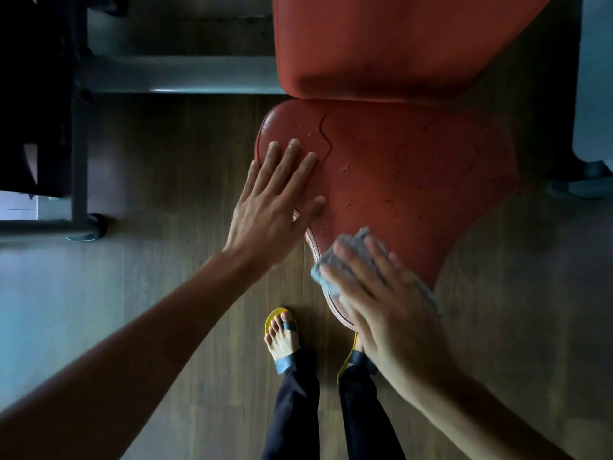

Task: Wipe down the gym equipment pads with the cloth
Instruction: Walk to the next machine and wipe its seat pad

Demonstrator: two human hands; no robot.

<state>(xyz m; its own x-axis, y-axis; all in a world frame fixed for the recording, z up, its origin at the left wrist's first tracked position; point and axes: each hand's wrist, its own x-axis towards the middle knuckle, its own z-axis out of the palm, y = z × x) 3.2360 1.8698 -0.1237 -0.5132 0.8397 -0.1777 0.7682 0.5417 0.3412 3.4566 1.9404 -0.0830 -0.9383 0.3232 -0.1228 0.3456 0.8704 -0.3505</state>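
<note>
A red seat pad (408, 180) with cracked, worn vinyl fills the middle of the head view. Behind it stands a larger red back pad (398, 41). My left hand (275, 197) lies flat on the seat pad's left edge, fingers straight and spread. My right hand (381, 293) presses a grey cloth (351, 247) onto the pad's narrow near end with straight fingers. The hand and cloth are motion-blurred, and most of the cloth is hidden under the hand.
Dark wooden floor (185, 161) surrounds the bench. A grey metal frame (79, 127) with a foot stands at the left, and another machine base (593, 180) at the right. My feet in yellow sandals (282, 340) stand just below the pad.
</note>
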